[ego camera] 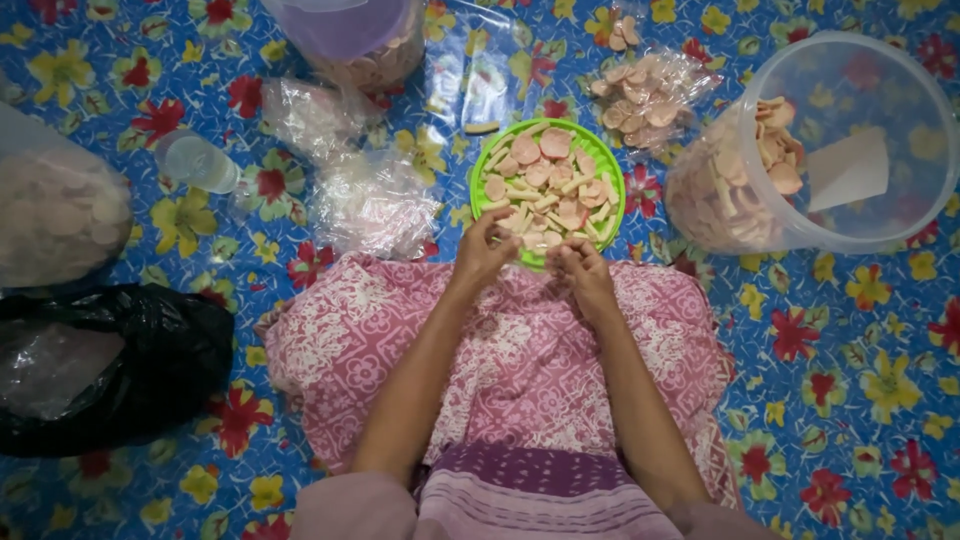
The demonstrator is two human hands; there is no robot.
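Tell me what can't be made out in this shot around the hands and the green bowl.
Head view only:
- Whether the left hand or right hand pinches anything: fingertips curl together at the green bowl rim, too small to tell.
- Black bag contents: opaque plastic hides them.
- Purple lid and its jar: cut off by the top edge.
- Bag at left: cut by the left edge, contents blurred behind plastic.

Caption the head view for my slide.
Both hands, left hand and right hand, pick at crackers in a green bowl.
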